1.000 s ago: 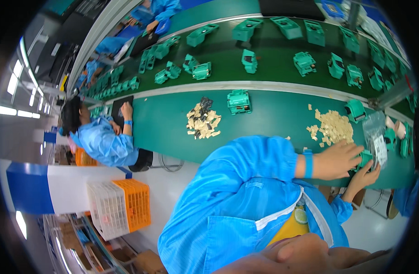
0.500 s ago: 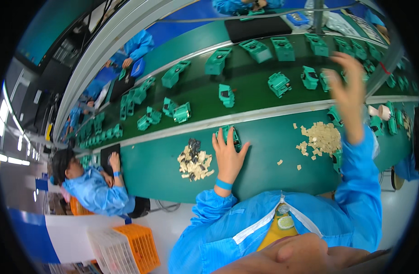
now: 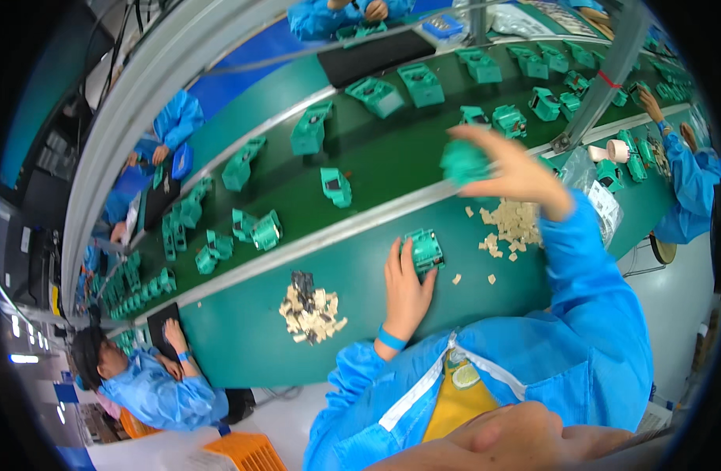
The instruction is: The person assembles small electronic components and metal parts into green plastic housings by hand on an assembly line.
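Head view: one green plastic housing (image 3: 427,250) sits on the bench (image 3: 486,302), its recessed face turned up, with the left hand (image 3: 404,289) against its left and near sides. That hand's fingers and thumb are spread around the corner; whether they clasp firmly or merely steady the part, I cannot tell. A second, motion-blurred green housing (image 3: 464,162) is held between the fingers and thumb of the right hand (image 3: 519,169), by the metal rail (image 3: 353,228) edging the green belt (image 3: 392,149). Blur hides whether it touches anything below.

The step in hand looks like handling the housings one at a time between bench and belt, one held up, one attended to at the bench. The next move seems to call for a secure right-hand hold, clearance over the rail, and a steady left hand.

Near the right forearm lies a pile of cream chips (image 3: 514,224); left of the left hand lies a mixed cream-and-black heap (image 3: 317,314). Farther right is a clear plastic bag (image 3: 605,206). More housings stand along the belt, and a co-worker (image 3: 152,388) sits at the far left.
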A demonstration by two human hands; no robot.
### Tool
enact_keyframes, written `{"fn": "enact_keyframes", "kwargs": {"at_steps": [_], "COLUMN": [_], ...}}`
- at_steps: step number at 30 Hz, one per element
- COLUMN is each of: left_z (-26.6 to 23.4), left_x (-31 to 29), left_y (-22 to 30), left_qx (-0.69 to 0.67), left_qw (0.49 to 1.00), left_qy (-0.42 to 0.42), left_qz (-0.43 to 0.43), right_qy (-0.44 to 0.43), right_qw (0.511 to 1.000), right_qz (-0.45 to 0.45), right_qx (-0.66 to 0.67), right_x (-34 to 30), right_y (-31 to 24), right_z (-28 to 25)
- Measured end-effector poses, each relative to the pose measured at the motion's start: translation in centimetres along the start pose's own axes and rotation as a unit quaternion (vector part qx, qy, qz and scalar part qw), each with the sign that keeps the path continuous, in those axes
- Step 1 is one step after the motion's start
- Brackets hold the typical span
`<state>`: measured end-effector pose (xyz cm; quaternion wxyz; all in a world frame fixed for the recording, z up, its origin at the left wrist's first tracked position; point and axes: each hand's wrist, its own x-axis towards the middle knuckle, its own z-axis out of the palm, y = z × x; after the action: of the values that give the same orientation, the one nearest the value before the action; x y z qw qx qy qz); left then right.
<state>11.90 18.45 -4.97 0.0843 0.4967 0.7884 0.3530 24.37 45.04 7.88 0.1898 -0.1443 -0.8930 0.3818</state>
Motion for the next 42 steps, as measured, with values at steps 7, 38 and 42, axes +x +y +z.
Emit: {"fn": "enact_keyframes", "kwargs": {"at_steps": [7,38,42], "left_z": [1.9,-9.8,-9.5], "left_x": [1.8,-6.0,-5.9], "left_y": [0.4,-6.3,-6.5], "left_qx": [-0.064,0.066,0.067], "left_qw": [0.997,0.975,0.976], "left_qy": [0.029,0.074,0.065], "left_qz": [-0.003,-0.197,-0.199], "right_qy": [0.293,0.146,0.125], "right_qw": [0.897,0.974,0.977], "right_qz": [0.238,0.128,0.119], "right_qx": [-0.229,-0.115,-0.128], "right_x": [-20.3,-7.6,-7.7], "right_y": [14.6,-0.3,-0.2], "right_z": [-11.6,7.2,7.7]}}
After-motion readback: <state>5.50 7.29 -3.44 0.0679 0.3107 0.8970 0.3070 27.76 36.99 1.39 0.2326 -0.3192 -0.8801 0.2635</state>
